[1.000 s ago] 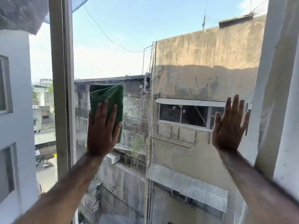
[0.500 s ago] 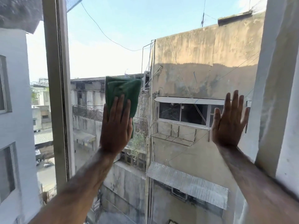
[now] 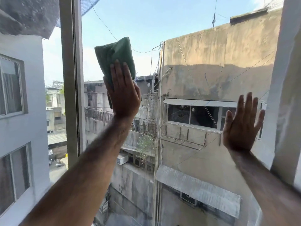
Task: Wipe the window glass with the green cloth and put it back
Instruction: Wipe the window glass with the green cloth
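A folded green cloth (image 3: 114, 54) lies flat against the window glass (image 3: 187, 46), upper middle of the pane. My left hand (image 3: 123, 93) presses it to the glass with the palm and straight fingers; the cloth's top half sticks out above my fingertips. My right hand (image 3: 241, 126) rests flat on the glass near the pane's right edge, fingers spread, holding nothing. Both forearms reach up from the bottom of the view.
A vertical window frame post (image 3: 71, 79) stands just left of the cloth. A white wall reveal (image 3: 286, 95) bounds the pane on the right. Through the glass I see concrete buildings, wires and a street far below.
My left hand has slid the cloth up and to the right across the glass, away from the frame post. My right hand has stayed flat near the right edge.
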Tool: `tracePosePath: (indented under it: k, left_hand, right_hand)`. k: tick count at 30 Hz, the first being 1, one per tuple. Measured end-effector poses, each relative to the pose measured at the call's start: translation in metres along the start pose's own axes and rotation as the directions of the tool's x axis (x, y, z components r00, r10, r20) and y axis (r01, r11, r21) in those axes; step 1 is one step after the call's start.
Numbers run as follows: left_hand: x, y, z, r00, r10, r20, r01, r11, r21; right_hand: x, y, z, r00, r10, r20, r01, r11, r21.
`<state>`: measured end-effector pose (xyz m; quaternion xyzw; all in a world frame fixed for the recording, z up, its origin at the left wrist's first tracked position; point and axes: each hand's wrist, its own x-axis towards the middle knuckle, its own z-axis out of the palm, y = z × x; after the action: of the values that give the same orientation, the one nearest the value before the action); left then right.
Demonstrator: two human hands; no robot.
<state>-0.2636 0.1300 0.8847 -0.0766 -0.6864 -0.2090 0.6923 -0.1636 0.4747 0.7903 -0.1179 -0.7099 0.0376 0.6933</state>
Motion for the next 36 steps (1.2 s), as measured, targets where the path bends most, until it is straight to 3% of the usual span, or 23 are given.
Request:
tracePosePath:
  k: [4, 8, 11, 19, 23, 26, 31, 33, 36]
  left_hand:
    - [-0.089, 0.003, -0.006, 0.976, 0.205, 0.075, -0.198, 0.976, -0.085]
    - [-0.178, -0.042, -0.026, 0.934, 0.270, 0.235, -0.269, 0.962, -0.034]
    - [-0.174, -0.064, -0.031, 0.902, 0.317, 0.294, -0.341, 0.940, 0.030]
    - [-0.023, -0.014, -0.004, 0.998, 0.029, 0.063, -0.032, 0.999, 0.040]
    - [-0.030, -0.003, 0.000, 1.000, -0.022, -0.004, 0.022, 0.999, 0.025]
    - [-0.082, 0.001, -0.005, 0.998, 0.054, 0.035, -0.053, 0.998, -0.032]
    - [-0.199, -0.026, -0.023, 0.959, 0.187, 0.214, -0.186, 0.982, -0.025]
    - [-0.205, -0.037, -0.028, 0.928, 0.272, 0.254, -0.277, 0.961, -0.015]
    - [-0.144, -0.036, -0.025, 0.900, 0.370, 0.229, -0.371, 0.928, -0.040]
  right_hand:
    - [0.001, 0.000, 0.000, 1.000, -0.001, -0.008, 0.001, 1.000, -0.002]
    - [0.000, -0.001, -0.001, 1.000, 0.006, 0.011, -0.006, 1.000, 0.011]
    - [0.000, -0.002, -0.002, 1.000, 0.013, 0.018, -0.013, 1.000, 0.028]
    - [0.000, 0.000, 0.000, 1.000, 0.007, 0.014, -0.007, 0.999, 0.034]
    - [0.000, 0.002, 0.003, 1.000, 0.000, -0.012, 0.000, 1.000, 0.015]
    - [-0.002, 0.002, 0.004, 1.000, -0.002, -0.019, 0.002, 1.000, 0.016]
    - [-0.003, 0.001, 0.002, 1.000, 0.000, 0.001, 0.000, 1.000, 0.007]
    - [-0.002, 0.001, 0.001, 1.000, -0.001, 0.003, 0.001, 1.000, 0.009]
    - [-0.001, -0.001, 0.001, 1.000, -0.003, -0.011, 0.003, 1.000, 0.000]
